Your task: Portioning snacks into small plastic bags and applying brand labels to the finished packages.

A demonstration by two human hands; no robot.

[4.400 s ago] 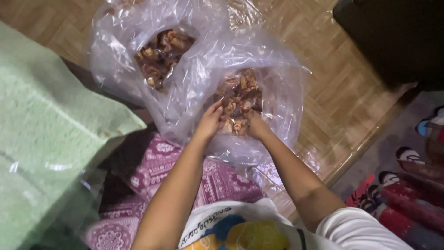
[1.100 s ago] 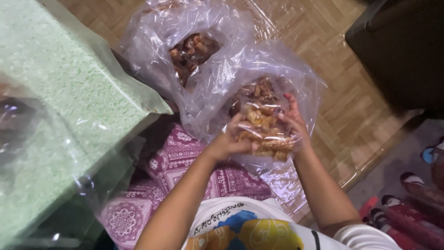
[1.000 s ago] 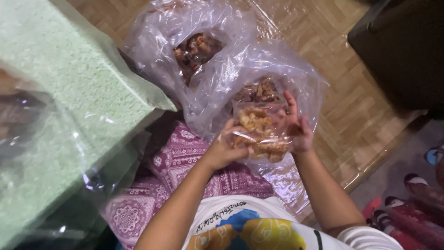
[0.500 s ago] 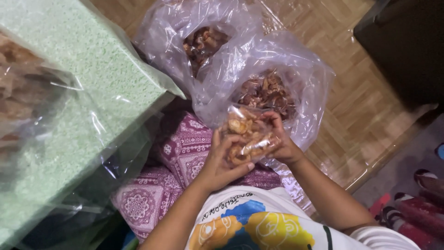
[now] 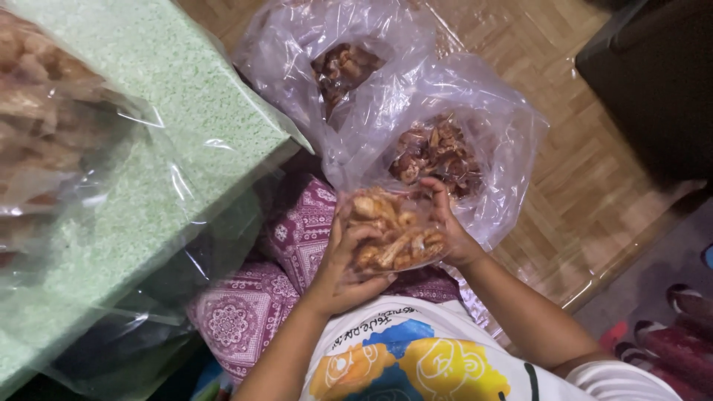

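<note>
The person is sitting on the floor and holding a small clear packet of fried snacks (image 5: 390, 234) up in front of the chest, between both hands. The left hand (image 5: 342, 260) is cupping it from the 8 o'clock side, fingers curled up against the plastic; the right hand (image 5: 445, 230) is closing on it from 3 o'clock, fingers wrapped over the top edge. Both hands are gripping the packet, neither is lying flat open.

Judging from how things lie, one small packet is filled and lifted out, while plenty is left: the big clear bag (image 5: 460, 148) just beyond the hands at 12 o'clock is showing a heap of brown snack pieces, and a second big bag (image 5: 334, 67) further off at 11 o'clock is holding another heap. Whether the small packet is sealed, I cannot tell; its mouth is hidden behind the fingers.

For room: at 9 to 10 o'clock a green speckled tabletop (image 5: 171, 141) is standing close, its corner pointing toward the bags and just beside the left forearm. More bagged snacks (image 5: 44, 126) are resting on it at the far left. Under the hands a patterned purple cloth (image 5: 297, 230) is covering the lap. The parquet floor (image 5: 579, 171) at 2 o'clock is lying open, with a dark cabinet (image 5: 653, 82) beyond it at 1 o'clock and some shoes (image 5: 683, 334) at 4 o'clock, well apart from the hands.
</note>
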